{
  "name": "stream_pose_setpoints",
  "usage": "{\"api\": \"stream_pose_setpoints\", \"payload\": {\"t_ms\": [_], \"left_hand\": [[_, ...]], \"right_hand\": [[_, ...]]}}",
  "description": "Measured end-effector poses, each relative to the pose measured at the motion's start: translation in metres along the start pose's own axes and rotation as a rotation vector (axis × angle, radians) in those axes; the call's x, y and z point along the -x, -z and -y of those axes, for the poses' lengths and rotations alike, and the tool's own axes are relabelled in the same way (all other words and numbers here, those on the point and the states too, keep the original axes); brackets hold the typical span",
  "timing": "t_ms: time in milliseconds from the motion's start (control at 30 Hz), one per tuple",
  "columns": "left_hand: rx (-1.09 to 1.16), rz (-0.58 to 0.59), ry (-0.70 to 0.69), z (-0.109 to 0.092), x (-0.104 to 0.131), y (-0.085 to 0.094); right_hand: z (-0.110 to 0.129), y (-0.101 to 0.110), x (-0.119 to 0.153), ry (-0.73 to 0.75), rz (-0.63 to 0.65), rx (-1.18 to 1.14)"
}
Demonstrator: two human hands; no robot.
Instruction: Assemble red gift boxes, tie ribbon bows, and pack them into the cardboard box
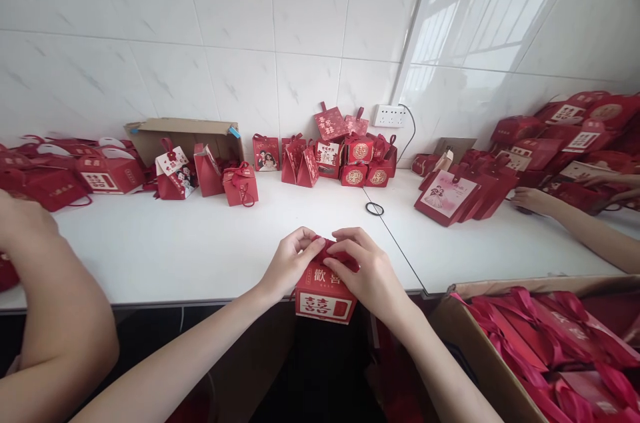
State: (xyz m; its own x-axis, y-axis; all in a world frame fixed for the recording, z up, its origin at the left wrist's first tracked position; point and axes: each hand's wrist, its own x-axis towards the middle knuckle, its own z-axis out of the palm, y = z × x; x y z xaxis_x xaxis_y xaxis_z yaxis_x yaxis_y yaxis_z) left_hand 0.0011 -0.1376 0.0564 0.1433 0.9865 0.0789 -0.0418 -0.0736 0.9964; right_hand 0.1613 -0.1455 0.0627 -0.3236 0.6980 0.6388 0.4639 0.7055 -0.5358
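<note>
A small red gift box (326, 299) with white and gold characters is at the table's front edge, its lower front reaching past the edge. My left hand (293, 259) pinches red ribbon at the top left of the box. On the right side, my right hand (367, 269) has its thumb and fingers closed on the ribbon at the box's top. The ribbon (333, 249) is bunched between both hands, and its exact shape is partly hidden by the fingers.
White table (200, 256) with red gift boxes along the wall. An open carton (480, 286) of ribboned boxes stands at the lower right. A black ring (375, 209) lies mid-table. Other people's arms reach in at left (65, 303) and right (580, 223).
</note>
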Motion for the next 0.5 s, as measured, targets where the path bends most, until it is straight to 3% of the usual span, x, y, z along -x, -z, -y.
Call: {"api": "stream_pose_setpoints", "payload": {"t_ms": [233, 500], "left_hand": [[-0.131, -0.011, -0.096, 0.000, 0.001, 0.003], [-0.285, -0.082, -0.179, -0.009, -0.002, 0.014]], "right_hand": [[0.000, -0.002, -0.001, 0.059, -0.049, 0.079], [-0.002, 0.014, 0.002, -0.005, -0.037, 0.123]]}}
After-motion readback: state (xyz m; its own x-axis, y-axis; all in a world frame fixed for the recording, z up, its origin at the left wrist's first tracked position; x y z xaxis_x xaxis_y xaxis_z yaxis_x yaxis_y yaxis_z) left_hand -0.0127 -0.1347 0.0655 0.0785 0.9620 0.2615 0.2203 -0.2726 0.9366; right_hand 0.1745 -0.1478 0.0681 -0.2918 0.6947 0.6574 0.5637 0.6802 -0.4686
